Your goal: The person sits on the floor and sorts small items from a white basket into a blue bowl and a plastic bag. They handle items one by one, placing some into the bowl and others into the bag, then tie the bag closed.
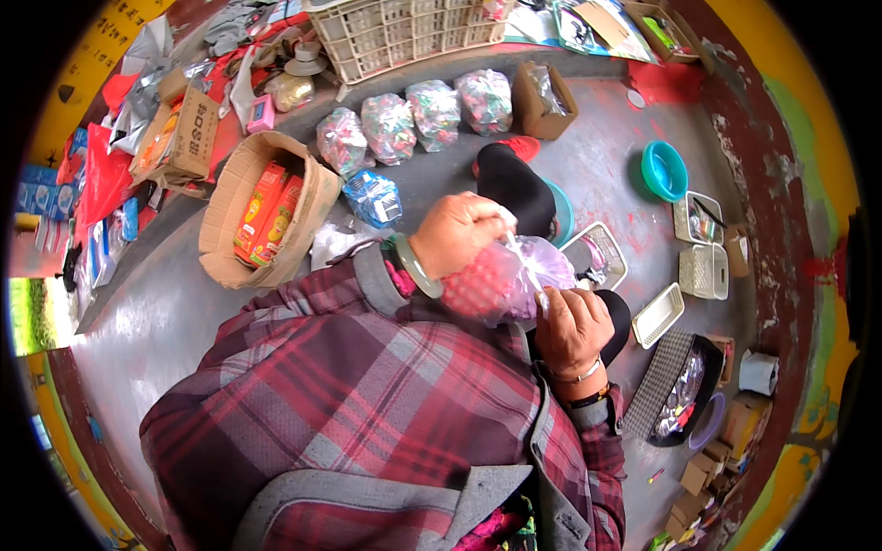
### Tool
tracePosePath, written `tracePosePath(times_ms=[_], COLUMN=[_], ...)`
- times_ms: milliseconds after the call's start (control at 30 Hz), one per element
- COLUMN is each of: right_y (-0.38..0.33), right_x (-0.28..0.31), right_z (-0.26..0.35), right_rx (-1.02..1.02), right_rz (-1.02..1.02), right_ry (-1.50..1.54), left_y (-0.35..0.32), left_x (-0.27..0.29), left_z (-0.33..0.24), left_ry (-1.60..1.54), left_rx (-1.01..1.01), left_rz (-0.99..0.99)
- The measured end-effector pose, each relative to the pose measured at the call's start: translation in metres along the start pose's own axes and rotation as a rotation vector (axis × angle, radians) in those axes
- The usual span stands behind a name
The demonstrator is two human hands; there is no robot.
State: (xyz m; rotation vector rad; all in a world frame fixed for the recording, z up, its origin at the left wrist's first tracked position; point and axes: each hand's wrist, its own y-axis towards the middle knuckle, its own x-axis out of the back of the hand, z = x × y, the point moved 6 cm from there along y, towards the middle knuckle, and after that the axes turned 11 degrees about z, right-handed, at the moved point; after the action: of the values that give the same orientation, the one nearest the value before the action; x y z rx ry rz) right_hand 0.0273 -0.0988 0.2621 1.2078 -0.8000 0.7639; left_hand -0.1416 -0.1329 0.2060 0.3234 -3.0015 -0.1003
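Hands meet at chest height over a clear plastic bag (501, 280) stuffed with small pink pieces: left hand (457, 234) clenched on its neck, right hand (571, 326) pinching the thin strip there. A cardboard box (308, 207) holds orange packets; four filled bags (413, 115) line the floor. The held bag's contents blur.

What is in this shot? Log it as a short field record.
left hand: grips the top of the clear plastic bag
right hand: pinches the bag's neck
bag contents: small pink and pale pieces
floor row: four filled clear bags
left side: open cardboard box with orange packs
right side: teal bowl, small white baskets
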Motion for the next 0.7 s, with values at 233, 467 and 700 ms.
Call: tracePosePath(times_ms=[233, 467, 700], right_y=[-0.024, -0.034, -0.019], right_x=[-0.001, 0.003, 0.005], right_z=[-0.006, 0.000, -0.014], right_rx=[-0.078, -0.042, -0.239], right_rz=[0.032, 0.116, 0.185], right_ry=[0.127, 0.224, 0.507], left_y=[-0.001, -0.004, 0.001], left_x=[0.007, 0.012, 0.014], left_z=[0.018, 0.042, 0.016], left_ry=[0.135, -0.014, 0.107], left_rx=[0.062, 0.129, 0.023], left_rz=[-0.057, -0.053, -0.022])
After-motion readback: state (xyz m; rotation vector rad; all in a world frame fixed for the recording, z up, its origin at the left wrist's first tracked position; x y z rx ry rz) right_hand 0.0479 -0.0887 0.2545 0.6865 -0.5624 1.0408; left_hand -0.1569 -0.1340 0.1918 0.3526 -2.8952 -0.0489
